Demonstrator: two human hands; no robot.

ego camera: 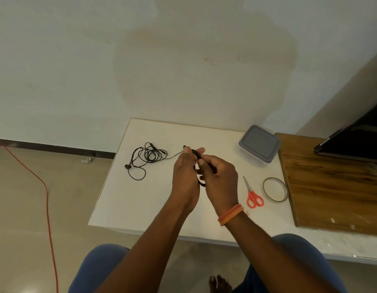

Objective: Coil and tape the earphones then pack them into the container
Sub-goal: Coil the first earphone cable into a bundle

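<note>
Black earphones lie in a loose tangle [148, 156] at the back left of the white table [141, 197]. A second black earphone cable [201, 182] is wound around the fingers of my left hand [185, 176], and a thin end of it trails toward the tangle. My right hand [219, 178] pinches the same cable beside the left hand. The container [259, 143], clear with a closed grey lid, stands at the back right. A roll of clear tape [275, 189] lies flat to the right of my hands.
Orange-handled scissors [252, 193] lie between my hands and the tape. A wooden board [335, 182] adjoins the table on the right, with a dark laptop [356, 140] on it. An orange cord [47, 199] runs across the floor at left.
</note>
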